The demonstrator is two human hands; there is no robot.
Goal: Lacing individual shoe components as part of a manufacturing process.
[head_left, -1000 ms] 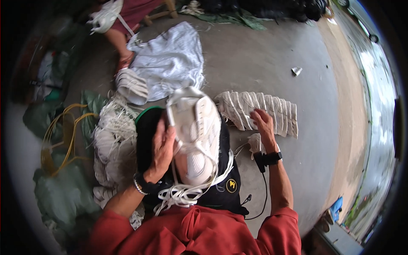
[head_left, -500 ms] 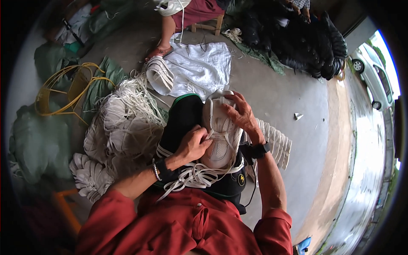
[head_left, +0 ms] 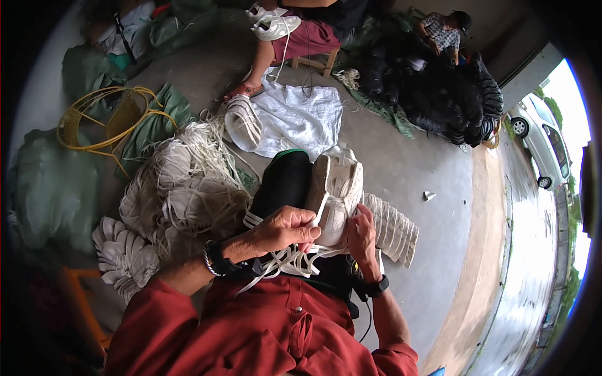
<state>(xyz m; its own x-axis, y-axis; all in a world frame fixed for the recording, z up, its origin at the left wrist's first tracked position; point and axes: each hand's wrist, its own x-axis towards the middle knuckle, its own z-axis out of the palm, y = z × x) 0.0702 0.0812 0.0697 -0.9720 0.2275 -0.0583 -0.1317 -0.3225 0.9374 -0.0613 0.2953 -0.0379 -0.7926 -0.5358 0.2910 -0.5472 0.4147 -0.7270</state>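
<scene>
A white sneaker (head_left: 337, 182) lies on my lap, its toe end toward me or away; I cannot tell which. Beside it stands a black pad with a green edge (head_left: 283, 182). My left hand (head_left: 285, 229) is closed at the shoe's left side, pinching a white shoelace (head_left: 322, 208) between thumb and fingers. At the shoe's right side my right hand (head_left: 362, 237) is closed too, its fingertips pinched on the lace there, mostly hidden by the fingers. Loose white laces (head_left: 287, 262) hang in a tangle below the shoe, over my lap.
To the left lies a pile of white shoe uppers and laces (head_left: 188, 182), with a nested row of uppers (head_left: 122, 254) nearer. Another nested stack (head_left: 392, 229) is at right. Ahead are a white cloth (head_left: 301, 119), a seated person's leg (head_left: 260, 69) and a black heap (head_left: 426, 94).
My right hand has come down from the shoe's far end to its right side. My left hand has drawn slightly nearer to me, pulling a lace outward. The view has shifted a little.
</scene>
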